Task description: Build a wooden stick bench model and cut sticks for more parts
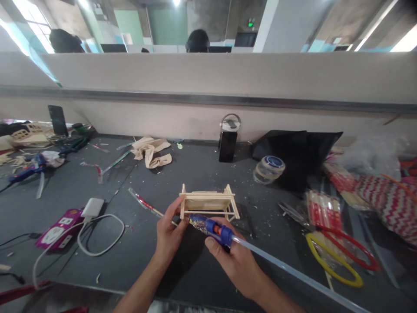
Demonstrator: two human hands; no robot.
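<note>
two hands low centre: right hand [239, 261] grips blue glue gun [211, 228], clear stick trailing right; left hand [169, 232] pinches pale stick-built frame [208, 203] at left end, mid-desk. dark gritty desk [195, 174] open beyond frame. farther: crumpled tan paper [151, 152], black bottle [228, 143] near grey partition [208, 87].

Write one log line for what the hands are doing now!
left hand: steadies wooden stick frame | right hand: holds blue glue gun, nozzle at frame | surface: dark table
</note>
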